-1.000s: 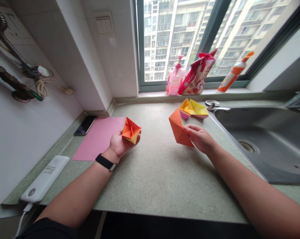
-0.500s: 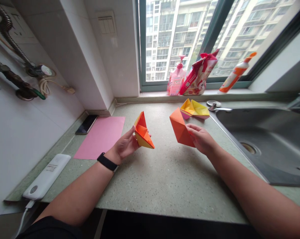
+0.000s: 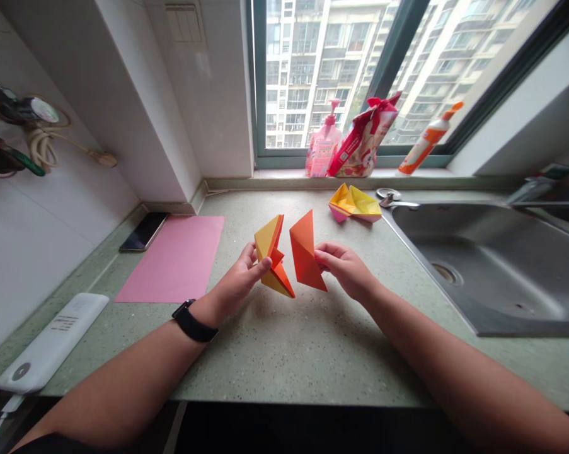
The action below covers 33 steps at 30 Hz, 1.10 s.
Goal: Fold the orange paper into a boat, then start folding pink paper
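My left hand [image 3: 241,273] is closed on a folded paper boat [image 3: 268,244], yellow outside and orange inside, with the thumb across its near side. In my right hand [image 3: 343,268] an orange folded paper boat [image 3: 305,252] is pinched by its right edge, its outer face towards me. The two pieces stand tilted on end above the counter, close together with a narrow gap between them. Behind them, two joined yellow and pink folded boats [image 3: 355,204] rest on the counter near the sink.
A pink paper sheet [image 3: 171,261] and a phone [image 3: 143,231] lie to the left, with a white power bank [image 3: 52,340] nearer me. The sink [image 3: 435,252] is on the right. Along the windowsill stand a pump bottle [image 3: 322,148], a red bag [image 3: 365,142] and an orange-white bottle [image 3: 426,145].
My right hand has brought the orange boat leftward, close to the other piece. My left hand has turned its boat so more yellow outside shows. The view has shifted slightly right.
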Each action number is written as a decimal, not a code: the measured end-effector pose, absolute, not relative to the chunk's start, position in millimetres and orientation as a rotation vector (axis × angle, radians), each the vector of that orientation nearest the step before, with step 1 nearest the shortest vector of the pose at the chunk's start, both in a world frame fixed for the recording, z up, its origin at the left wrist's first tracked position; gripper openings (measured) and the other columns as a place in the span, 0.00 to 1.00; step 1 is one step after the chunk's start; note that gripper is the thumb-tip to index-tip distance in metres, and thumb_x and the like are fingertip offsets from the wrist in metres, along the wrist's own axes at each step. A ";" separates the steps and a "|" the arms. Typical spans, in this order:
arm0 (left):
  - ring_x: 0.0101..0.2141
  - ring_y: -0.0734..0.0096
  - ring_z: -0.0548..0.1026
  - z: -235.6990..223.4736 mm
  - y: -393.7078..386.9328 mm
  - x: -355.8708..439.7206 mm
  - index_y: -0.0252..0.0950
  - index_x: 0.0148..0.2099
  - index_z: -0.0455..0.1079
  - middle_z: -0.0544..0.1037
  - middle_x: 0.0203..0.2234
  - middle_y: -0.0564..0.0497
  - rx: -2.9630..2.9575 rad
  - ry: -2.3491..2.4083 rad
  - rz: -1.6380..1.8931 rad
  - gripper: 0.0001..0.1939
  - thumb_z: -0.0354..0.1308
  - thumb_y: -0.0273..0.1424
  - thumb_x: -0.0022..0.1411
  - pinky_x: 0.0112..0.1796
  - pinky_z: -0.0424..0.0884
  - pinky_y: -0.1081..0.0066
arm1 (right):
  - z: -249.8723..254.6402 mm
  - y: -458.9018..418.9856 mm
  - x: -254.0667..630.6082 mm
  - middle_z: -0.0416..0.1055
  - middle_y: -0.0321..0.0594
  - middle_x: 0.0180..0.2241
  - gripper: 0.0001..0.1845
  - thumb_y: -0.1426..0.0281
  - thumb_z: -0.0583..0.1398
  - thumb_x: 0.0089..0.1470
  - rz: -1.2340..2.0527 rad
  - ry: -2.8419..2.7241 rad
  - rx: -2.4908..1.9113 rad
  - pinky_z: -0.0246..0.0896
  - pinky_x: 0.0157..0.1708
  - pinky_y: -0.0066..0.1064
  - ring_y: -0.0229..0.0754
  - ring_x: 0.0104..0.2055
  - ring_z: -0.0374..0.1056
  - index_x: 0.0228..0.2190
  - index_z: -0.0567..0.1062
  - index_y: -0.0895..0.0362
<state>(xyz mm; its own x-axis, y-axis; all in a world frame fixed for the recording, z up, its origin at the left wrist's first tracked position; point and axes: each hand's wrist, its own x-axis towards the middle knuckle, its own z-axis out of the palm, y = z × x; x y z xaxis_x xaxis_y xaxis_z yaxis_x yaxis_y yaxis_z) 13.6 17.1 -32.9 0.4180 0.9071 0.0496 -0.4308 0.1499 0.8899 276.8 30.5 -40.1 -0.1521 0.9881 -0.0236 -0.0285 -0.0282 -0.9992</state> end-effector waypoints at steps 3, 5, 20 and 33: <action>0.63 0.44 0.76 -31.3 12.9 15.1 0.39 0.67 0.72 0.78 0.62 0.37 1.012 0.581 1.045 0.35 0.78 0.41 0.63 0.60 0.73 0.58 | -41.2 29.5 275.9 0.75 0.36 0.28 0.25 0.45 0.74 0.51 1.397 -1.314 -1.131 0.65 0.35 0.35 0.40 0.30 0.67 0.30 0.79 0.53; 0.63 0.43 0.76 -30.0 10.6 15.4 0.38 0.67 0.72 0.78 0.62 0.36 1.015 0.579 1.041 0.35 0.78 0.40 0.63 0.59 0.74 0.58 | -41.9 28.8 275.1 0.76 0.36 0.28 0.25 0.45 0.74 0.51 1.423 -1.328 -1.129 0.65 0.35 0.35 0.40 0.31 0.68 0.30 0.79 0.53; 0.65 0.41 0.74 -36.8 12.8 16.7 0.39 0.68 0.71 0.76 0.65 0.37 1.040 0.579 1.036 0.38 0.77 0.47 0.63 0.60 0.73 0.58 | -42.6 28.2 274.9 0.79 0.37 0.30 0.25 0.45 0.74 0.52 1.431 -1.340 -1.128 0.67 0.35 0.34 0.40 0.32 0.71 0.31 0.80 0.54; 0.63 0.45 0.75 -32.8 10.8 16.9 0.38 0.68 0.74 0.78 0.63 0.39 1.061 0.640 1.044 0.31 0.74 0.43 0.68 0.61 0.72 0.61 | -38.6 20.1 271.0 0.83 0.40 0.31 0.24 0.45 0.71 0.57 1.298 -1.558 -1.054 0.74 0.39 0.39 0.44 0.34 0.77 0.32 0.80 0.53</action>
